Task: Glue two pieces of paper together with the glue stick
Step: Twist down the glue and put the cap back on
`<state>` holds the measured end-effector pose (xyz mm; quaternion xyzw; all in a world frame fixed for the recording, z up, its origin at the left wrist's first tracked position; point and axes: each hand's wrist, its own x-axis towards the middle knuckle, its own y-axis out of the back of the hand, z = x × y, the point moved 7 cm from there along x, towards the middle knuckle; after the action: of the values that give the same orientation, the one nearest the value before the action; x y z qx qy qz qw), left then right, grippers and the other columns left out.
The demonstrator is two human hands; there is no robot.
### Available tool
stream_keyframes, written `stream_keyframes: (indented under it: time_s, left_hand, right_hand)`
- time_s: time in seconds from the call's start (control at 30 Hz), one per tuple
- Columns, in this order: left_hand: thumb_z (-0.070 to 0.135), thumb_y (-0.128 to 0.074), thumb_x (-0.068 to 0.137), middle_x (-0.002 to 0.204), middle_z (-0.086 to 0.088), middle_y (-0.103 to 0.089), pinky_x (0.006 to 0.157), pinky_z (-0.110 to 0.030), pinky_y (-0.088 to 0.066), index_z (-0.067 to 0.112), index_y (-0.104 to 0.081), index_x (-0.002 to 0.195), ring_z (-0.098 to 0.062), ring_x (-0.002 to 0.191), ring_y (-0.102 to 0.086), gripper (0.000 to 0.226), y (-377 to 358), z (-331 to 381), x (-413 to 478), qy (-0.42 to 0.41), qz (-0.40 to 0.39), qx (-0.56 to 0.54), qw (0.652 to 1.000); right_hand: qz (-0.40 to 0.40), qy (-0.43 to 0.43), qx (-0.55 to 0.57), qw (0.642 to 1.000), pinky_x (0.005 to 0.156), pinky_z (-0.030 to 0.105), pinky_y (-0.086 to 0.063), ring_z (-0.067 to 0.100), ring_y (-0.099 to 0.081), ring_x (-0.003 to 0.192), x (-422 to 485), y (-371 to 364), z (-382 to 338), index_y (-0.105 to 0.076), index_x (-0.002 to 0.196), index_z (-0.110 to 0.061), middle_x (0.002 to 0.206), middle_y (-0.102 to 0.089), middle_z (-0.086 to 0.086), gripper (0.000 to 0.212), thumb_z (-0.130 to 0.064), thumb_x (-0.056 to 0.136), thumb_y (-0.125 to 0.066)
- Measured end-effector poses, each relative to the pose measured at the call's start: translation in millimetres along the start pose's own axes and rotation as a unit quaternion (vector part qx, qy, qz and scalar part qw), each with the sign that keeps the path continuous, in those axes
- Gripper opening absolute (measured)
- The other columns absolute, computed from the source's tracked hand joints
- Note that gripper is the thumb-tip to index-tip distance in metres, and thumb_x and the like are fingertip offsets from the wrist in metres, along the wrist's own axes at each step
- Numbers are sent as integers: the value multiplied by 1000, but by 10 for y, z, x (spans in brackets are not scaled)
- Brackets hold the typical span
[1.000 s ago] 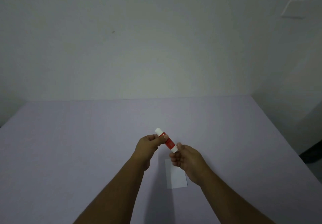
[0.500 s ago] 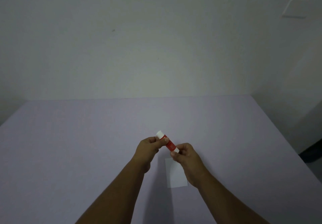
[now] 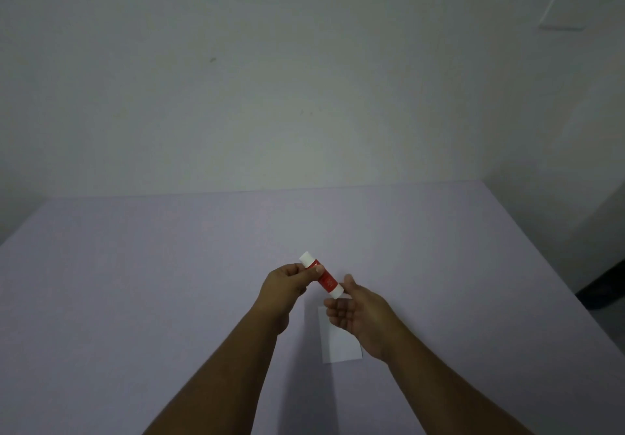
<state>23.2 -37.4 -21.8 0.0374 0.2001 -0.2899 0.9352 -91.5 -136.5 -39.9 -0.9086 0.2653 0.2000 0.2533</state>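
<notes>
A red glue stick [image 3: 324,277] with white ends is held above the table, tilted with one end up and to the left. My left hand [image 3: 285,287] pinches its upper part between thumb and fingers. My right hand [image 3: 358,309] is just below its lower white end with the fingers spread; the thumb stands beside that end. A white piece of paper [image 3: 338,343] lies flat on the table under my right hand, partly hidden by it. Whether it is one sheet or two stacked I cannot tell.
The pale lilac table [image 3: 169,282] runs to a plain wall at the back. Its right edge drops off beside a dark object [image 3: 605,289] on the floor.
My right hand has let go of the lower end of the glue stick and opened its fingers. The left hand keeps its hold at the same spot.
</notes>
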Motion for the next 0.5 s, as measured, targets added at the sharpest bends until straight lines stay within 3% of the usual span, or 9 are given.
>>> stream_keyframes:
  time_s: [0.13,0.2,0.3,0.5]
  left_hand:
    - [33,-75,75,102,-7,-69,88,-32,-43,7,-69,98,-23,102,-59,35,-12,-3,-29,7,4,0,1000]
    - [34,-76,74,88,-2,-68,82,-30,-44,6,-68,93,-18,88,-58,35,-13,7,-41,11,9,-3,1000]
    - [34,-76,74,69,1,-58,71,-27,-45,5,-65,86,-14,70,-52,33,-21,12,-50,17,24,-5,1000]
    - [33,-76,76,69,-2,-54,71,-29,-44,9,-58,73,-16,69,-50,29,-23,-3,-70,31,54,-7,998]
  right_hand:
    - [6,53,-50,997,69,28,-54,21,-64,75,-9,3,-45,-57,100,-7,87,-68,15,18,-22,91,-53]
    - [18,96,-99,990,73,26,-52,20,-62,81,-21,13,-75,-58,94,-12,93,-65,12,11,-20,86,-60]
    - [35,120,-151,981,76,27,-46,20,-60,89,-20,12,-93,-57,86,-20,92,-65,4,16,-23,77,-70]
    - [58,144,-167,974,71,18,-47,8,-65,84,16,7,-63,-61,86,-35,84,-69,-13,22,-25,73,-75]
